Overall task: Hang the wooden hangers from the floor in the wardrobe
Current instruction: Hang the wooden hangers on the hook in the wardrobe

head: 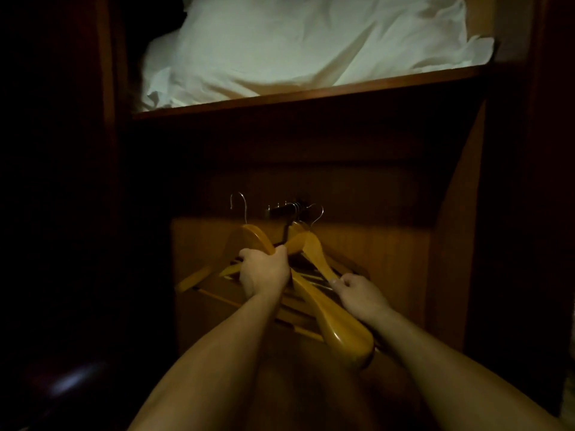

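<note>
Wooden wardrobe (460,244) fills the frame, interior very dark. White bedding (311,45) is piled on the shelf (311,93) across the upper half, spilling to its front edge. Below the shelf, centre frame, a short dark rail (284,209) sticks out toward me with several metal hooks crowded on it; how many hangers are already on it I cannot tell. My left hand (264,273) is closed in a fist around the shoulder of a wooden hanger (249,237), whose hook (239,205) stands upright left of the rail, not on it. My right hand (361,293) is curled shut, fingertips pinching the arm end of a second hanger (314,250) whose hook (317,213) sits just right of the rail end; whether it touches the rail is unclear. A third hanger (339,331) runs diagonally between my forearms toward the lower right, its broad end nearest the camera; its top is hidden behind my left hand. Hanger arms and crossbars overlap between my hands, blocking the view beneath. Lower left of the frame has a dim glossy rounded object (74,381), too dark to identify.
</note>
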Motion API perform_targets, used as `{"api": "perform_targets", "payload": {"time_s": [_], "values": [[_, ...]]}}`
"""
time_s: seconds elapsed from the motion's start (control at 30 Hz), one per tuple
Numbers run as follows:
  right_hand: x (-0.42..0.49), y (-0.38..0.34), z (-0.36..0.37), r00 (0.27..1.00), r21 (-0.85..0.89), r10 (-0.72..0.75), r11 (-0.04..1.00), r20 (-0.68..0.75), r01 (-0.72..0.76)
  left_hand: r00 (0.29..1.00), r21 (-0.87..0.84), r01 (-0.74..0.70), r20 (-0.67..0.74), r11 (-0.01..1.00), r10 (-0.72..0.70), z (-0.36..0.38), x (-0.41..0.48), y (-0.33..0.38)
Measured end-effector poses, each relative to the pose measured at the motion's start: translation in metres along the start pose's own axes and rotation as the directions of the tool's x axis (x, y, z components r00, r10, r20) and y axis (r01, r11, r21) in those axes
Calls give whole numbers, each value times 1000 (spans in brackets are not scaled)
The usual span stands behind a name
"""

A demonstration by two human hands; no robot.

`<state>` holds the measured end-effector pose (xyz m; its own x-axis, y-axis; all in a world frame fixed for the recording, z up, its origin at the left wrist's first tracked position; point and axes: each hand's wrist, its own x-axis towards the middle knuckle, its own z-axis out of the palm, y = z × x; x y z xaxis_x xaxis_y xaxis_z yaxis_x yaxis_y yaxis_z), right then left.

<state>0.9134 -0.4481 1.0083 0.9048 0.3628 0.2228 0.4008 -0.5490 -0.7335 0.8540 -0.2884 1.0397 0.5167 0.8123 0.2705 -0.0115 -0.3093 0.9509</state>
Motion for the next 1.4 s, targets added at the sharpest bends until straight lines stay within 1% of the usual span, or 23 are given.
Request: {"api": "perform_targets", "payload": {"time_s": [0.1, 0.27, 0.4, 0.5, 0.87, 0.93, 1.03, 1.13, 1.23, 1.3, 1.33, 1.37, 1.4], "values": [[29, -4, 5, 1000, -31, -2, 1000, -26, 1, 1000, -20, 11, 19, 1000, -11, 15, 32, -4], [75, -18, 18, 999, -92, -16, 996, -39, 12, 1000, -29, 27, 4, 999, -27, 30, 80, -10], [100, -21, 26, 999, -102, -13, 995, -39, 9, 998, -22, 46, 41, 999, -45, 42, 101, -17], [117, -20, 28, 999, -122, 4, 992, -46, -10, 997, -14, 61, 44, 998, -61, 49, 111, -23], [160, -1, 33, 998, -173, 9, 985, 69, 3, 993, -43, 114, 27, 993, -113, 75, 137, -37], [163, 4, 34, 997, -218, 28, 976, 67, -13, 993, -47, 118, 31, 992, -117, 77, 139, -39], [169, 13, 34, 999, -370, 34, 928, 3, -31, 991, -58, 131, 22, 990, -130, 80, 141, -42], [167, 15, 32, 998, -468, -36, 884, -42, 12, 991, -48, 133, 13, 990, -132, 84, 138, -43], [163, 10, 33, 984, -436, -154, 894, -89, 101, 990, -49, 139, 4, 989, -139, 88, 136, -42], [159, 5, 33, 957, -386, -258, 903, -135, 189, 990, -40, 143, 7, 989, -143, 90, 133, -40], [155, 1, 32, 946, -345, -296, 908, -132, 236, 989, -38, 145, 10, 989, -144, 91, 133, -40], [152, -2, 31, 942, -302, -321, 911, -99, 279, 990, -35, 143, 11, 989, -142, 92, 132, -40], [148, -4, 29, 944, -276, -328, 911, -34, 307, 991, -23, 137, 13, 990, -136, 92, 130, -40]]}}
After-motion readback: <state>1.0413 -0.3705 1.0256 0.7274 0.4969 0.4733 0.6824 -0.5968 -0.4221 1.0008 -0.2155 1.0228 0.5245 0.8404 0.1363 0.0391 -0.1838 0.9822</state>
